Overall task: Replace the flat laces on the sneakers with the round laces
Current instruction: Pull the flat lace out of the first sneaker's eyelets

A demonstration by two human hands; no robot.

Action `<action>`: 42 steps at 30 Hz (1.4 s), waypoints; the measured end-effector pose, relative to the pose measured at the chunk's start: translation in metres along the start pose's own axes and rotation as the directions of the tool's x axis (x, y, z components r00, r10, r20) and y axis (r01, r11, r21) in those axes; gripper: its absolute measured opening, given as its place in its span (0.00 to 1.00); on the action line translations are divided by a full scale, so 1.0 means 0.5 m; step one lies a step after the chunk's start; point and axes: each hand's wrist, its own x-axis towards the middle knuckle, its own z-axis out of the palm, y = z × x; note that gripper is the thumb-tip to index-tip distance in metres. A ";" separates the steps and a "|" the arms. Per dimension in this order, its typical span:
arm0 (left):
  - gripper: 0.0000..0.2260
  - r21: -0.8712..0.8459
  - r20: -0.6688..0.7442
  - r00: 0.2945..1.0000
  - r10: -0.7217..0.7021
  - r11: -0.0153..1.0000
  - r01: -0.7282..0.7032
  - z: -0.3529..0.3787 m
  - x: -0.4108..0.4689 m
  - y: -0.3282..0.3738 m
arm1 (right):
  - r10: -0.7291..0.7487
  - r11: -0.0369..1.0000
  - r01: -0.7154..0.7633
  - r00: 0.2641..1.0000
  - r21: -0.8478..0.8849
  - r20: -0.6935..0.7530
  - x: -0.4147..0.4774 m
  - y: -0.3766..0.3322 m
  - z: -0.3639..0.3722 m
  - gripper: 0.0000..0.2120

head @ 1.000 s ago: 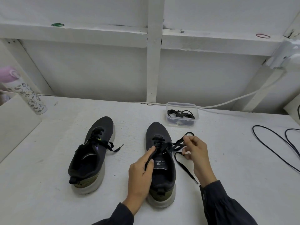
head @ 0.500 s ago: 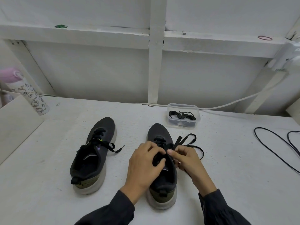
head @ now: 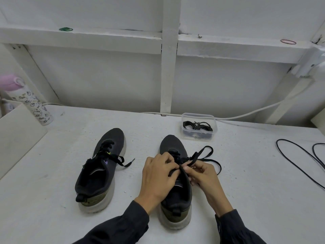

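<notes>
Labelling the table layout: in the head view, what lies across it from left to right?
Pink-lidded white patterned bottle → laced black mesh sneaker → black sneaker with loosened flat lace → clear plastic tub of black round laces → thin black cable.

Soft, even overhead light, faint shadows; wide-angle bending at the edges (corners slightly soft).

The right hand (head: 204,175) has come in from the three o'clock side of the sneaker (head: 171,143) to its lacing. It now meets the left hand (head: 158,176), both pinching the flat lace (head: 201,153), whose slack loop now trails toward two o'clock.
</notes>
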 end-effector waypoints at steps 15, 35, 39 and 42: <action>0.07 0.032 -0.068 0.997 0.029 0.999 -0.027 0.007 -0.002 0.001 | -0.046 0.994 0.042 0.998 -0.099 -0.032 0.007 0.002 0.026 0.11; 0.10 0.054 -0.028 0.999 0.022 0.998 -0.021 0.009 -0.002 0.005 | -0.044 0.960 -0.012 0.980 -0.280 -0.194 0.016 0.012 0.044 0.13; 0.08 -0.155 -0.033 0.996 -0.083 0.985 0.077 0.001 -0.011 0.004 | 0.052 0.999 -0.052 0.976 0.005 -0.209 0.015 0.007 0.022 0.12; 0.08 -0.546 0.034 0.956 -0.290 0.796 0.261 -0.006 -0.025 0.000 | 0.073 0.991 -0.095 0.974 -0.092 -0.217 0.009 0.005 -0.010 0.20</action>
